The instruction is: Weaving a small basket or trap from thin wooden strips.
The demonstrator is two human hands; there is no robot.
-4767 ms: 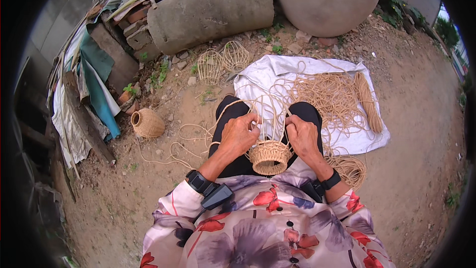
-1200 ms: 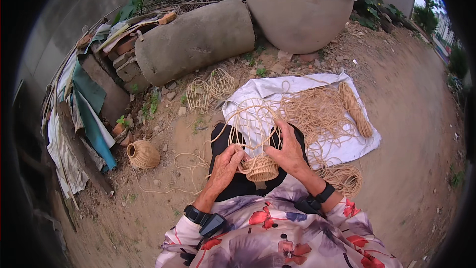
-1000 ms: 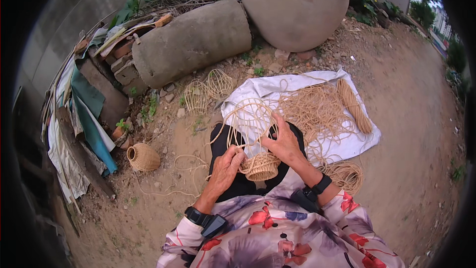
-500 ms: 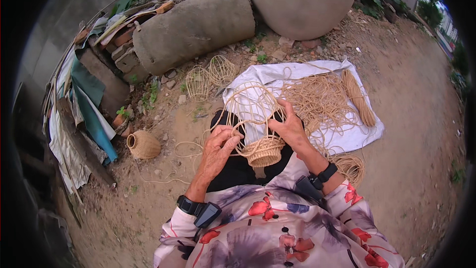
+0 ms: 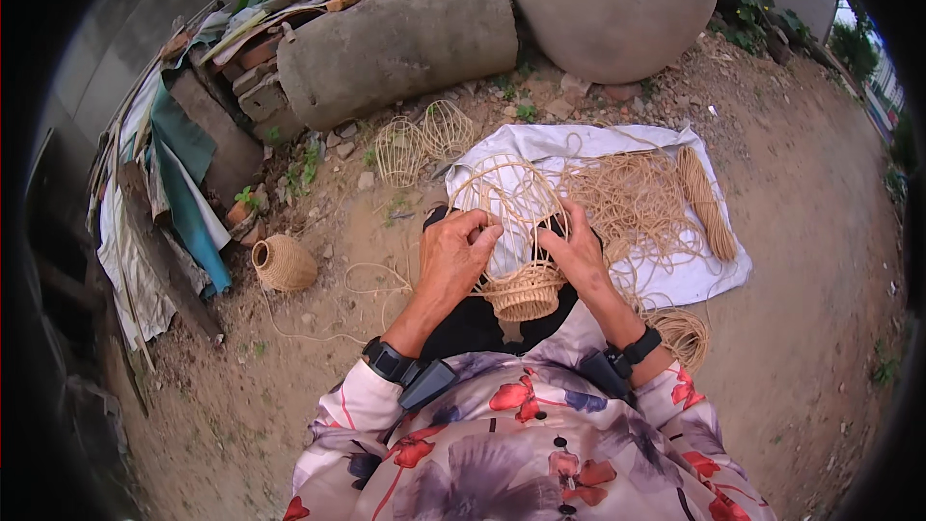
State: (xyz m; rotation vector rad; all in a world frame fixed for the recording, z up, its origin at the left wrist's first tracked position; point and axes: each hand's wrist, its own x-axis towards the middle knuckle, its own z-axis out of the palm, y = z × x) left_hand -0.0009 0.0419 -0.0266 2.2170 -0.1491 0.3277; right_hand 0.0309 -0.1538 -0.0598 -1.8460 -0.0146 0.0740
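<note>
A partly woven basket (image 5: 527,295) lies tilted in my lap, its tan woven band toward me and its bare wire-like ribs fanning away. My left hand (image 5: 457,253) is at the left of the ribs, thumb and fingers pinched together on what looks like the tan weaving cord (image 5: 376,287), which trails off to the left. The pinched bit itself is mostly hidden by the fingers. On the other side my right hand (image 5: 579,253) grips the frame's ribs between thumb and fingers, just above the woven band.
A white sheet (image 5: 666,285) on the ground carries loose tan cord (image 5: 622,198) and a bundled hank (image 5: 706,203). A cord coil (image 5: 675,336) lies by my right forearm. Two bare frames (image 5: 399,152) stand ahead; a finished woven basket (image 5: 285,263) rests left. Beyond lies a concrete cylinder (image 5: 400,48).
My left hand has moved up and right, closer to the middle of the ribs, its fingers now pinched higher. My right hand keeps its hold on the frame. The view has shifted slightly.
</note>
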